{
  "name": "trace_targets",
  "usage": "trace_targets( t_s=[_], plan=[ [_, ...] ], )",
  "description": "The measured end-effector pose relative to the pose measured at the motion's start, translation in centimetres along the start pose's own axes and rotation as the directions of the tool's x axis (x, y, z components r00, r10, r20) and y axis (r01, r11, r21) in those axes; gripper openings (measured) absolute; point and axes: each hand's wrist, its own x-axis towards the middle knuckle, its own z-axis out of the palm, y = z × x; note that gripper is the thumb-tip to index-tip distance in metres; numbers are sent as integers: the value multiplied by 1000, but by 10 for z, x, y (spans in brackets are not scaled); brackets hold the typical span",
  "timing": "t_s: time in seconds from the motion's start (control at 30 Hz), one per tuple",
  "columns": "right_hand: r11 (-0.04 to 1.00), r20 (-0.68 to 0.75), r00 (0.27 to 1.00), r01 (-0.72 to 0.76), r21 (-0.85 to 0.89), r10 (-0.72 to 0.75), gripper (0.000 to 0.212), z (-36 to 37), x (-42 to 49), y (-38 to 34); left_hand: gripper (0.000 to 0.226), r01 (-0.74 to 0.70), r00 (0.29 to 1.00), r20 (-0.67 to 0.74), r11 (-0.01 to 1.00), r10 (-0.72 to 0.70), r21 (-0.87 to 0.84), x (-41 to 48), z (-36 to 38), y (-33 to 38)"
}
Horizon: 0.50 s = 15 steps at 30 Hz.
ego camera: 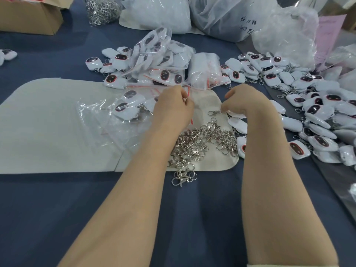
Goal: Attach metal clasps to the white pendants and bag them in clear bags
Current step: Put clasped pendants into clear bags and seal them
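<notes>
My left hand (173,106) pinches the red-striped mouth of a clear bag (123,116) that lies to its left with white pendants inside. My right hand (244,101) is closed on a white pendant (236,113), and its metal clasp (213,112) sticks out to the left. A pile of loose metal clasps (202,143) lies on the pale mat (48,122) between my forearms. Loose white pendants (317,112) with dark oval faces are heaped on the right. Filled clear bags (163,60) are stacked behind my hands.
Large white plastic sacks (158,12) stand along the back, with a heap of metal clasps (102,8) and a cardboard box (30,14) at the back left. A pink paper (327,37) lies at the far right. The table has a dark blue cloth (57,199).
</notes>
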Motion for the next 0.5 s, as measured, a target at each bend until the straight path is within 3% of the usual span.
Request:
trace_targets(
  t_s=[0.13, 0.27, 0.33, 0.4, 0.5],
  plan=[
    [998, 33, 999, 29, -62, -27, 40, 4, 1, -2, 11, -47, 998, 29, 999, 47, 1, 1, 4, 0],
    [974, -124, 987, 127, 189, -105, 33, 4, 5, -3, 8, -59, 998, 29, 996, 61, -68, 1, 3, 2],
    [887, -241, 954, 262, 382, -178, 24, 3, 6, -13, 10, -30, 999, 39, 990, 36, -141, 1, 3, 5],
    [728, -284, 934, 349, 590, -218, 17, 4, 2, -28, 20, 24, 997, 83, 967, -3, -253, 0, 1, 9],
    [505, -250, 924, 370, 780, -290, 17, 11, -7, -48, 27, 204, 973, 206, 809, -105, -551, 0, -3, 15]
  ],
)
